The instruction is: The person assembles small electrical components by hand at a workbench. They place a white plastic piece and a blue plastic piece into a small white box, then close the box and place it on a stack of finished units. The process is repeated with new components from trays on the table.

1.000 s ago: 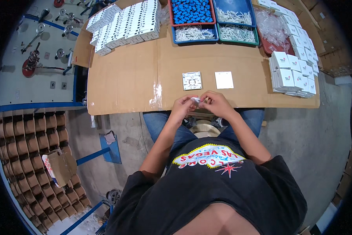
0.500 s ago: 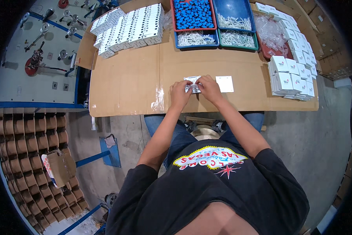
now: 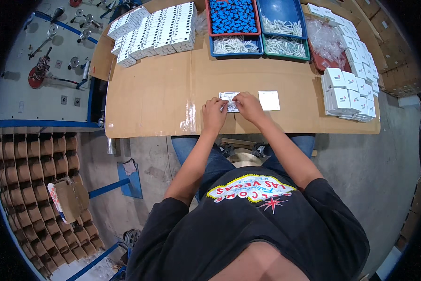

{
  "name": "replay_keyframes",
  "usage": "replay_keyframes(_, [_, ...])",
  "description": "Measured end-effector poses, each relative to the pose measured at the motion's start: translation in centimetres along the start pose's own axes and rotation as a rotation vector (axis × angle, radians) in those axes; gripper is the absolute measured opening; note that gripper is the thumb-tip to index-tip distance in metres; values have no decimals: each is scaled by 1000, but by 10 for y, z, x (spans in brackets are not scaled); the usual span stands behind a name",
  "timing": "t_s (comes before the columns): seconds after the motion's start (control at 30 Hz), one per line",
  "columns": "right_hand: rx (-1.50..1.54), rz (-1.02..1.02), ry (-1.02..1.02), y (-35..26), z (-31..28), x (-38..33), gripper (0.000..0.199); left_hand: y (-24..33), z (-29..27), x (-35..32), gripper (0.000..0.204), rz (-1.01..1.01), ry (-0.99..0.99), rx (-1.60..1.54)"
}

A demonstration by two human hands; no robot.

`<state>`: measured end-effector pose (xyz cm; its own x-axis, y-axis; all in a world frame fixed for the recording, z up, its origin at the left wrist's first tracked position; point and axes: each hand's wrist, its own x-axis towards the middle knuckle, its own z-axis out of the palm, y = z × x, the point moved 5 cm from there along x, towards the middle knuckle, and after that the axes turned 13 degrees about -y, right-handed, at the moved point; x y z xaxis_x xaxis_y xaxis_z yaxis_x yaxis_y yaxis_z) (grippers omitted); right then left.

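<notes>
Fwd since earlier: L hand (image 3: 214,114) + R hand (image 3: 249,107), over box (image 3: 226,95); both pinch pale bit (image 3: 231,104); I'd keep it lvl.

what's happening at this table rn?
A person is working with both bare hands near the table's front edge. The left hand and right hand pinch a small pale piece between their fingertips, over a patterned square; whether it touches the square is hidden. A plain white square lies just to the right, untouched. Farther back are trays of blue parts and white parts, with white boxes to their left.
</notes>
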<state>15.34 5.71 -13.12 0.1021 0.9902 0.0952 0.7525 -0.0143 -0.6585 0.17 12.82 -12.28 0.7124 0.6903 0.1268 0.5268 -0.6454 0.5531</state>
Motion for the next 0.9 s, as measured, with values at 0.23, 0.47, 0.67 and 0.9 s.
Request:
replay_keyframes(0.23, [-133,-20,64,-10,-2,-3,7,2,3,2,9,-70,40,-28])
replay_keyframes(0.47, [-210,119,-82,-15,0,-1,9,6,0,-5,12,13,22,38])
replay_keyframes(0.67, [-210,54,-94,-19,-1,-10,10,11,-2,-18,14,10,63,50])
replay_keyframes(0.9, [-165,58,-49,-19,1,-22,14,13,1,-24,14,-67,88,8])
